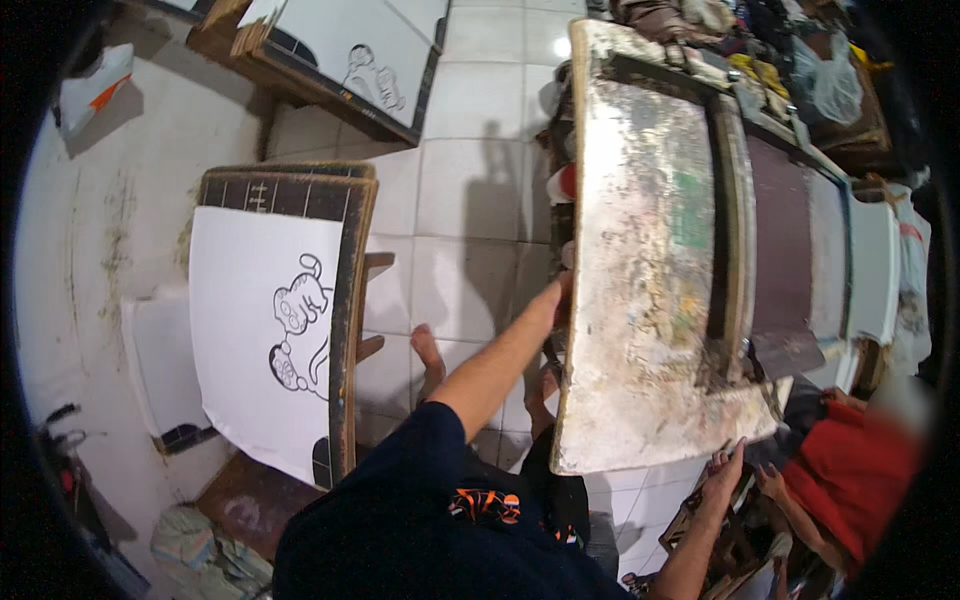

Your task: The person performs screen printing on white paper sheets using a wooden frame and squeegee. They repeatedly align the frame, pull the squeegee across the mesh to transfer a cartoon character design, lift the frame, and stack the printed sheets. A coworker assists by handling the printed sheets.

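Observation:
A large whitish board [640, 250], blotched with green, yellow and brown stains, fills the space before me on the right. My left arm reaches forward to its left edge. There my left hand [562, 292] meets the edge, its fingers hidden by the board. At the near right corner, my right hand [722, 473] is against the lower edge, with fingers bent around it. A dark, worn wooden frame [735, 240] lies along the board's right side. To my left, a white cloth [250, 330] printed with black cartoon animals is spread on a dark wooden-edged panel [347, 250].
A second panel with a printed white sheet [340, 50] stands farther ahead. A person in red [850, 470] sits at lower right, close to my right hand. A maroon panel [780, 240] and plastic bags [830, 85] crowd the right. White floor tiles [465, 190] run between.

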Demonstrator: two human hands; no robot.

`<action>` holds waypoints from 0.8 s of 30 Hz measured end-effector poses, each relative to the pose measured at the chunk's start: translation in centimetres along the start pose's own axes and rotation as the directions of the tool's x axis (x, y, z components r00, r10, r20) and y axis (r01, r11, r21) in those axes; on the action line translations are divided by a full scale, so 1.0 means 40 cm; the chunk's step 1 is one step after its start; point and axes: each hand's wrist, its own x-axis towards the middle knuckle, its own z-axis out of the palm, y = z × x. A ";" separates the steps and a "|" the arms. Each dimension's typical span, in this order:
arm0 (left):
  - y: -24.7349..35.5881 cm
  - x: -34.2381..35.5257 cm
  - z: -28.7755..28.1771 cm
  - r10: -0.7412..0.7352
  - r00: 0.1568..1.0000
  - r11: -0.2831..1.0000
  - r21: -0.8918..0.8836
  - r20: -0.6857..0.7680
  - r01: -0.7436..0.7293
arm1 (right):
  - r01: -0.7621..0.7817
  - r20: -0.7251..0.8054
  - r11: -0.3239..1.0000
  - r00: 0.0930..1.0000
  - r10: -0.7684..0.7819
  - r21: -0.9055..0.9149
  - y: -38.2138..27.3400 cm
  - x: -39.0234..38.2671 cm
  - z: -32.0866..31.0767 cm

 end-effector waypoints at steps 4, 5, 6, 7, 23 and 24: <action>-0.048 0.059 0.079 0.079 0.995 0.992 -0.093 -0.064 -0.084 | -0.123 0.376 0.968 0.926 0.032 0.221 0.022 0.070 0.004; -0.056 0.061 0.090 0.094 0.993 0.989 -0.107 -0.078 -0.102 | -0.112 0.367 0.964 0.930 0.016 0.241 0.020 0.056 0.014; -0.057 0.062 0.095 0.111 0.990 0.985 -0.122 -0.088 -0.121 | -0.110 0.381 0.968 0.925 0.018 0.224 0.012 0.041 0.028; -0.060 0.062 0.099 0.124 0.988 0.982 -0.133 -0.095 -0.136 | -0.136 0.374 0.967 0.926 0.048 0.215 0.005 0.021 0.033; 0.010 -0.053 0.019 0.339 0.915 0.934 -0.041 -0.220 -0.356 | -0.161 0.388 0.960 0.920 0.062 0.228 0.048 -0.112 0.068; 0.013 -0.064 0.009 0.346 0.909 0.931 -0.034 -0.231 -0.363 | -0.165 0.391 0.966 0.917 0.075 0.202 0.049 -0.121 0.062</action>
